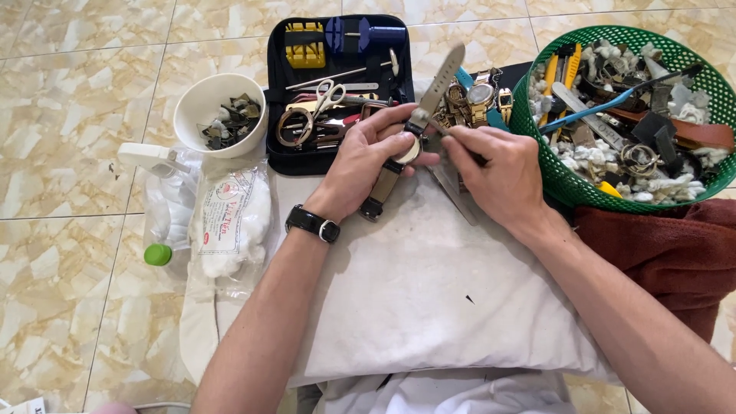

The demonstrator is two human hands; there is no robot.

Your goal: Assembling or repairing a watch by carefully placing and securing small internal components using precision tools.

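Note:
My left hand (366, 153) grips a wristwatch (412, 123) with a grey-beige strap, held face down above a white pillow (429, 284). One strap end points up toward the tool case, the other hangs below my palm. My right hand (494, 172) pinches a thin tool and touches its tip to the watch where the strap meets the case. A black watch sits on my left wrist (313, 223).
A black tool case (337, 84) with scissors and small tools lies behind my hands. A white bowl (221, 115) of small parts, a cotton bag (230, 222) and a spray bottle (165, 207) are left. Several watches (479, 96) and a green basket (629, 115) of parts are right.

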